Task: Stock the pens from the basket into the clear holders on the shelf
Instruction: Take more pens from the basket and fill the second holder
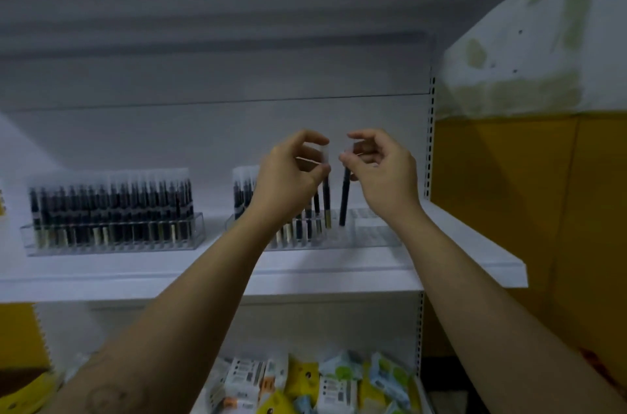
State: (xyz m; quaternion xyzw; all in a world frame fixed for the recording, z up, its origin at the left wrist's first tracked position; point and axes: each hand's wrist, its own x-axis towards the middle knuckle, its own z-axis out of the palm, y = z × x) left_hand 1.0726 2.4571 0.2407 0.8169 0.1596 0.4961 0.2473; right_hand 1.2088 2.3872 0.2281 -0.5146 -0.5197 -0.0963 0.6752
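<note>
Left grip [291, 172] pinching pen [326, 200], holder [376, 239] half-filled

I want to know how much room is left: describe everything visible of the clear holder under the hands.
The clear holder is a long, low rack, seemingly transparent plastic, divided into small slots. It sits flat on the white shelf. Its left part holds upright dark pens with clear caps; its right slots are empty. Two held pens, one pinched by the left hand, one by the right hand, reach its middle slots; whether they touch it is unclear. The left forearm hides part of it.
</note>
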